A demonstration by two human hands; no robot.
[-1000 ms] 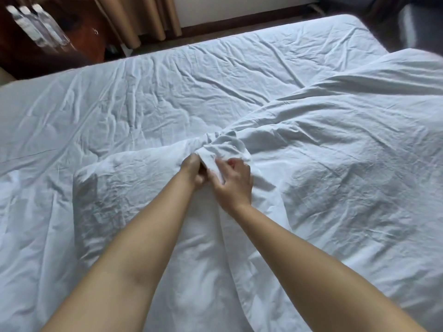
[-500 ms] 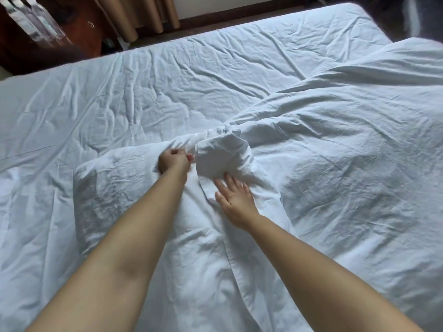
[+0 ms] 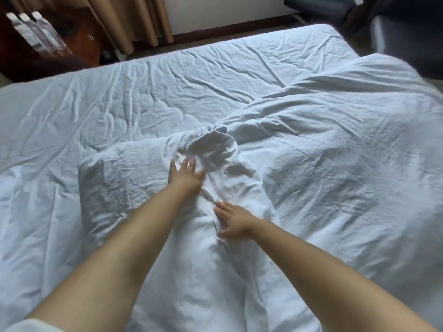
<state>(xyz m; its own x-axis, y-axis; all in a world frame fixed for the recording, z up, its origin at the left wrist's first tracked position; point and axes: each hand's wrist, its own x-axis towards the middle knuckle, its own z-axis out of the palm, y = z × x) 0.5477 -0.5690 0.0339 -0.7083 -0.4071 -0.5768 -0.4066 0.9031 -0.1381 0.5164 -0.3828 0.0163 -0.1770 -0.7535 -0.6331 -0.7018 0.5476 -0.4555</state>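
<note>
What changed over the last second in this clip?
Both hands let go of the bunched duvet corner. The left hand now lies open beside it; the right hand slid back toward the person, flat on the duvet. The sheet stays put.

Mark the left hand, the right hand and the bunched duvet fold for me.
left hand (image 3: 185,178), head view, back of the hand.
right hand (image 3: 233,222), head view, back of the hand.
bunched duvet fold (image 3: 215,146), head view, middle of the raised bunch.
</note>
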